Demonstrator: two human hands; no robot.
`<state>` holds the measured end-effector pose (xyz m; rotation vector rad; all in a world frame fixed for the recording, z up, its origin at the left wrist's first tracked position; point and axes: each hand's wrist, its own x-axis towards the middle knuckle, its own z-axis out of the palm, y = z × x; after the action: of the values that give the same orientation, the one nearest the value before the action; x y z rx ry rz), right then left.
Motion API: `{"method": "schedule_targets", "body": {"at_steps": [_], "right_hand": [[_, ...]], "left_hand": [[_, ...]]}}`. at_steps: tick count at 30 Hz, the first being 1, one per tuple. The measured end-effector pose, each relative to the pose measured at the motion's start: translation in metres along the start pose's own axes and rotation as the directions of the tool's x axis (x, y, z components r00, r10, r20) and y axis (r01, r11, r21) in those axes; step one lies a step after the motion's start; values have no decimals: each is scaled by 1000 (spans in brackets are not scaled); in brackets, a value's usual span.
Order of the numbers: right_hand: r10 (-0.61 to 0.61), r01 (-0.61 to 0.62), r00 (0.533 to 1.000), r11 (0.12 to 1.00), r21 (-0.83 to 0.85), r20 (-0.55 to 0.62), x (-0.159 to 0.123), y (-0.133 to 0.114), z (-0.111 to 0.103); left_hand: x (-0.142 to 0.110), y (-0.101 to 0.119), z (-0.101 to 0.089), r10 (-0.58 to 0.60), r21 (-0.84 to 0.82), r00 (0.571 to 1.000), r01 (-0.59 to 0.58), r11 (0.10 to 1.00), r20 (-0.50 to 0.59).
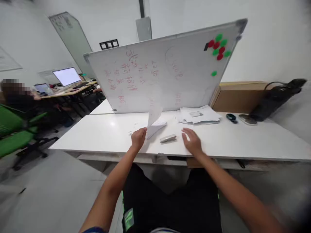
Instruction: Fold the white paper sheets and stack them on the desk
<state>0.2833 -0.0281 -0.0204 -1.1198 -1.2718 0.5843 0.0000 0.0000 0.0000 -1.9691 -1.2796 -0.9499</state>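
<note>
My left hand (139, 138) is closed on the edge of some paper sheets (155, 117), which stand tilted up from the white desk and curl at the top. More of the sheets fan out low to the right of that hand. A light-coloured stapler (168, 138) lies on the desk between my two hands. To its right, my right hand (191, 141) hovers near the desk with thumb and fingers apart and nothing in it. Behind that hand lies a loose stack of printed papers (198, 115).
A whiteboard (155, 74) with red writing and round magnets stands along the desk's back. To the right are a cardboard box (239, 98), a black bag (274, 100) and a dark computer mouse (231, 117). A person sits by a green chair (18, 132) at the far left.
</note>
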Motion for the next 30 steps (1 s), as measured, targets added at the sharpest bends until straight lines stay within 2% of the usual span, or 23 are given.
{"method": "schedule_targets", "body": {"at_steps": [3, 5, 7, 9, 12, 13, 14, 16, 18, 19, 21, 23, 24, 25, 26, 27, 30], "right_hand": [[140, -170, 980, 958, 230, 140, -56, -38, 26], [159, -247, 949, 912, 328, 272, -79, -61, 41], [174, -245, 962, 893, 378, 212, -86, -76, 53], [254, -294, 956, 850, 437, 148, -83, -79, 56], [416, -433, 896, 743, 511, 155, -66, -59, 44], [460, -442, 882, 733, 517, 103, -58, -47, 35], [512, -440, 859, 735, 516, 4, -49, -35, 24], [538, -427, 840, 740, 520, -76, -29, -9, -3], [559, -421, 819, 739, 526, -128, -8, 17, -34], [559, -406, 812, 749, 525, -170, 0, 30, -50], [529, -404, 814, 811, 423, -239, 9, 55, -77], [500, -451, 817, 864, 222, -287, 9, 76, -97], [492, -456, 815, 871, 184, -307, 6, 84, -103], [487, -459, 812, 873, 163, -321, 3, 90, -107], [487, -460, 808, 873, 161, -333, -1, 94, -109], [487, -461, 803, 873, 159, -344, -4, 96, -110], [478, -482, 800, 872, 87, -363, -10, 96, -108]], "left_hand": [[0, 35, -36, 172, -103, 985, -168, 980, 23], [0, 60, -51, 319, -194, 948, -314, 929, -8], [2, 83, -57, 369, -252, 927, -375, 892, -73], [3, 99, -60, 375, -256, 925, -379, 889, -68], [-1, 107, -63, 396, -252, 918, -377, 891, 25], [-4, 106, -63, 403, -260, 913, -376, 890, 60], [-7, 103, -62, 405, -270, 909, -368, 890, 96], [-13, 89, -54, 373, -283, 909, -314, 906, 185], [-15, 66, -37, 263, -259, 918, -187, 948, 297], [-16, 52, -27, 178, -222, 906, -96, 970, 384], [-19, 22, -3, -47, -101, 855, 115, 988, 516], [-25, -3, 18, -236, 25, 740, 283, 959, 630], [-30, -11, 27, -285, 68, 670, 330, 942, 685], [-36, -17, 33, -310, 89, 631, 357, 930, 711], [-41, -20, 37, -321, 94, 614, 373, 923, 721], [-45, -21, 39, -326, 90, 614, 383, 919, 719], [-52, -16, 37, -339, 69, 650, 404, 912, 680]]}}
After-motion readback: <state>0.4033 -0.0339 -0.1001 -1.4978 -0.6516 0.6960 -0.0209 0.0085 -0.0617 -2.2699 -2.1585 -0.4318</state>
